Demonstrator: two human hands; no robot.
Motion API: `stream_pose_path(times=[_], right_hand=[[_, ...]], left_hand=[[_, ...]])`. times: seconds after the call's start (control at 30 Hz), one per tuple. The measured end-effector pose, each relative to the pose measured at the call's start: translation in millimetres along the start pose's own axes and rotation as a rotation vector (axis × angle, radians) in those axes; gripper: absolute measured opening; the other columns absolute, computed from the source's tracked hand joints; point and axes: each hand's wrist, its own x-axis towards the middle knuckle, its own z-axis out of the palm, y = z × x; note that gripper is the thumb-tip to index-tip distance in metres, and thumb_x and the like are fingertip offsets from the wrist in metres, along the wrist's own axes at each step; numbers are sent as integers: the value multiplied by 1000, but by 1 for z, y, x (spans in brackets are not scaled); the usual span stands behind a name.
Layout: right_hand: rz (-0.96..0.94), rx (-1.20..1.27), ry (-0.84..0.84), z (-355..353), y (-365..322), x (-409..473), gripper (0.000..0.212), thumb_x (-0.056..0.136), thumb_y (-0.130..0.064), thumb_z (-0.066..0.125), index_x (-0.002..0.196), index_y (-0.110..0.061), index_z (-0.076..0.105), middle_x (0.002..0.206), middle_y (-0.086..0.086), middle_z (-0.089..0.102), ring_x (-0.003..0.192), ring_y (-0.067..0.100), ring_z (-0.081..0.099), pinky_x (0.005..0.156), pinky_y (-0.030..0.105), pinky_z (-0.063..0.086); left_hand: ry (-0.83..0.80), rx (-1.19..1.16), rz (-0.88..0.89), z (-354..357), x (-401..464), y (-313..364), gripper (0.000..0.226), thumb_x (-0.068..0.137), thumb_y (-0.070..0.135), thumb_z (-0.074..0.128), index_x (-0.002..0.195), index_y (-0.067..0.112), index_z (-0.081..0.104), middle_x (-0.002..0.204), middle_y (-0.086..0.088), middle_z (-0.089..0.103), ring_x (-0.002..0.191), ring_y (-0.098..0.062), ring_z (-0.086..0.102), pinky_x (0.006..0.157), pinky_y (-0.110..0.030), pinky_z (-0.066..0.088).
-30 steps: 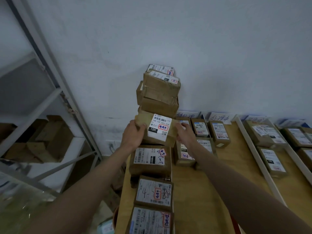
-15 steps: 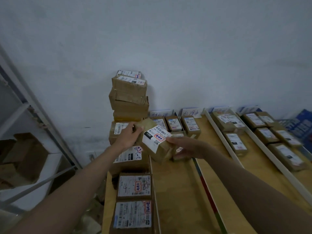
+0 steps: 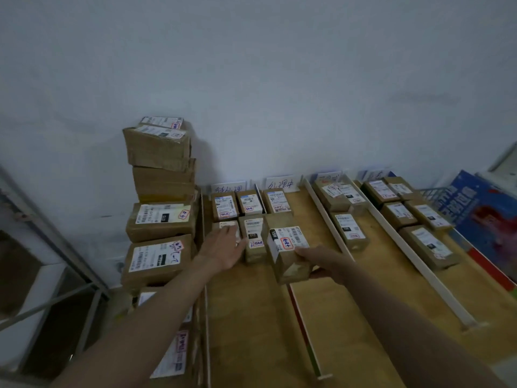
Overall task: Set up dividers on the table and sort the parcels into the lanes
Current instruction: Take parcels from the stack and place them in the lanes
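Note:
My right hand (image 3: 326, 263) grips a brown parcel (image 3: 288, 252) with a white label and a red stamp, holding it over the wooden table (image 3: 349, 309) near the front of the second lane. My left hand (image 3: 223, 249) lies open, fingers stretched onto a small parcel (image 3: 228, 226) in the first lane. White dividers (image 3: 326, 217) (image 3: 414, 261) run front to back and split the table into lanes. Several labelled parcels sit in each lane, such as one in the third lane (image 3: 349, 231). Handwritten lane cards (image 3: 281, 184) stand against the wall.
A tall stack of parcels (image 3: 161, 161) rises at the table's left edge, with more parcels (image 3: 156, 261) in a row in front of it. A metal shelf frame (image 3: 56, 275) stands at the left. A blue box (image 3: 481, 217) leans at the far right.
The parcel has come off the stack on the left and moved right and down over the lanes. My left hand let go of it and now rests on a small parcel.

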Motion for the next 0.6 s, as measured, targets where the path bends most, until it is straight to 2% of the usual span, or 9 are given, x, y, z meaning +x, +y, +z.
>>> stream_pose_path(times=[0.17,0.37,0.6], right_hand=[[-2,-16,41,-55,36,26,41,97,-38,59,124,-8,58,105,6,66,98,22,64,91,40,57],[-22,-45,30,-117,62,54,46,96,-41,59,129,-9,58,118,9,66,106,24,65,94,43,56],[-100,-67,68,-158,71,79,47,96,-43,59,129,-10,61,117,9,67,102,25,66,88,43,58]], left_hand=[[43,178,-58,30,6,58,59,103,50,31,150,14,32,154,-9,37,139,-27,38,115,-43,31],[65,204,-151,61,13,124,55,102,46,33,146,13,37,151,-8,39,137,-26,38,116,-43,27],[62,209,-212,81,26,170,58,102,49,30,146,13,38,153,-8,37,140,-25,35,116,-43,27]])
